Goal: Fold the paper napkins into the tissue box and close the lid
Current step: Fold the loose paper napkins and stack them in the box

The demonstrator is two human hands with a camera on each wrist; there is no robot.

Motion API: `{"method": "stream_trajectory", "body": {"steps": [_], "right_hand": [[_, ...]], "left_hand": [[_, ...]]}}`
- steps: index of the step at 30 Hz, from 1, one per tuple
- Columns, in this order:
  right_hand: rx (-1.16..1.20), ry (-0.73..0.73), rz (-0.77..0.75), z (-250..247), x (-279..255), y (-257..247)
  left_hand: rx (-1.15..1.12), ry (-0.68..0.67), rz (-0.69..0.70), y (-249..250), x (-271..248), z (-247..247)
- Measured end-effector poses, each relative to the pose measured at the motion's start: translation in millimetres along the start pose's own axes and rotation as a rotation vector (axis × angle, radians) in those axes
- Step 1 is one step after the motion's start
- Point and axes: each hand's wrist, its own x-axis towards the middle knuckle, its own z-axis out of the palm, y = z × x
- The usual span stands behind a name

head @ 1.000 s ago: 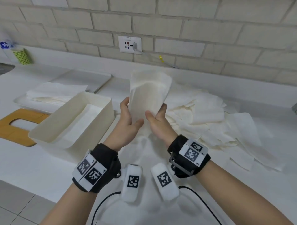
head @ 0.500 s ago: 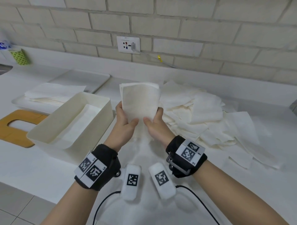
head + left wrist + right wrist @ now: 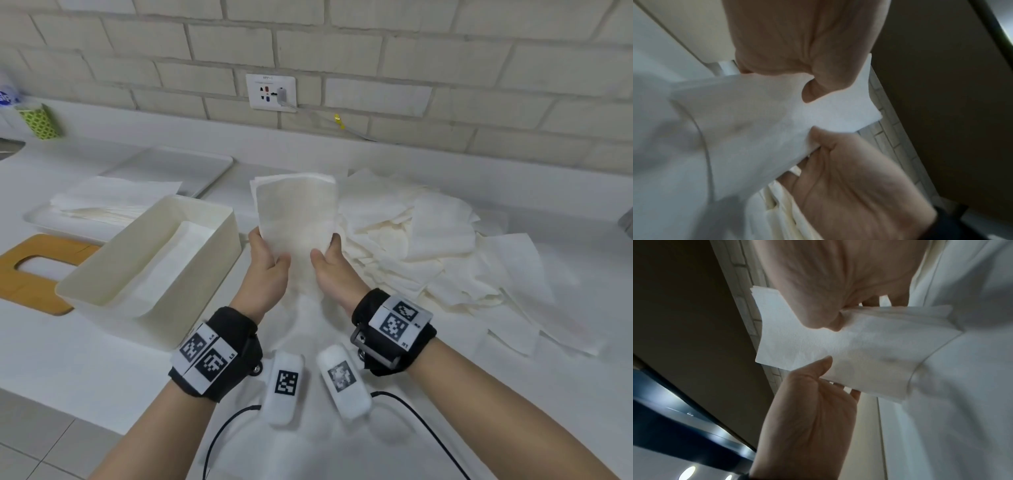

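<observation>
A folded white napkin (image 3: 296,212) stands upright over the counter, and I hold it by its lower edge with both hands. My left hand (image 3: 270,250) pinches its left side between thumb and fingers, and my right hand (image 3: 325,251) pinches its right side. The left wrist view shows the napkin (image 3: 777,121) under my left thumb; in the right wrist view the napkin (image 3: 838,345) lies under my right thumb. The open cream tissue box (image 3: 219,219) sits just left of my hands with flat napkins inside. Its wooden lid (image 3: 51,294) with an oval slot lies on the counter further left.
A loose pile of unfolded napkins (image 3: 428,246) spreads over the counter to the right. Behind the box a white tray (image 3: 51,222) carries a stack of napkins (image 3: 113,195). A green cup (image 3: 39,120) stands at the far left by the brick wall; a wall socket (image 3: 270,92) is behind.
The napkin stood taller and flared a second ago; it is now a compact squared rectangle. Both hands have kept their hold on it and sunk slightly.
</observation>
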Motion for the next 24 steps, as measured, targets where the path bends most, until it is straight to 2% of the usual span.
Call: {"method": "stream_trajectory", "body": {"steps": [5,12,19,24], "right_hand": [[0.088,0.0,-0.084,-4,2,-15],[-0.038,0.013,0.04,-1,0,10],[0.0,0.031,-0.103,-3,0,-9],[-0.045,0.061,-0.089,1,0,10]], "left_hand": [[-0.007,0.044,0.196,16,5,3],[-0.008,-0.019,0.029,-8,-3,1],[-0.031,0.07,0.188,14,4,1],[-0.023,0.04,0.035,-7,-6,0]]}}
